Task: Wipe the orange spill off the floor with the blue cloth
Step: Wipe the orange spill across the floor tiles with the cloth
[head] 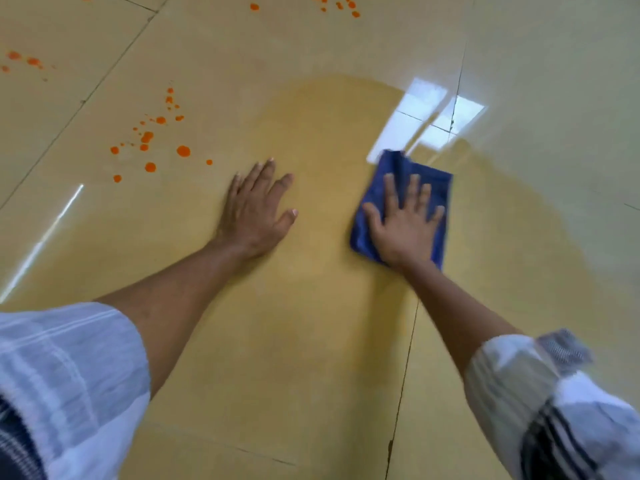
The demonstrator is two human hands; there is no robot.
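Note:
A folded blue cloth (pixel 433 188) lies flat on the glossy beige tile floor, right of centre. My right hand (pixel 405 226) presses down on it, palm flat and fingers spread. My left hand (pixel 256 209) rests flat on the bare floor to the cloth's left, fingers apart, holding nothing. Orange spill droplets (pixel 152 143) dot the floor to the upper left of my left hand. More orange drops (pixel 24 60) sit at the far left and orange drops (pixel 339 3) along the top edge. A darker yellowish wet smear (pixel 322 140) spreads around both hands.
Dark grout lines (pixel 405 358) cross the tiles. A bright window reflection (pixel 426 119) shines just beyond the cloth. My rolled white sleeves (pixel 69 375) fill the lower corners.

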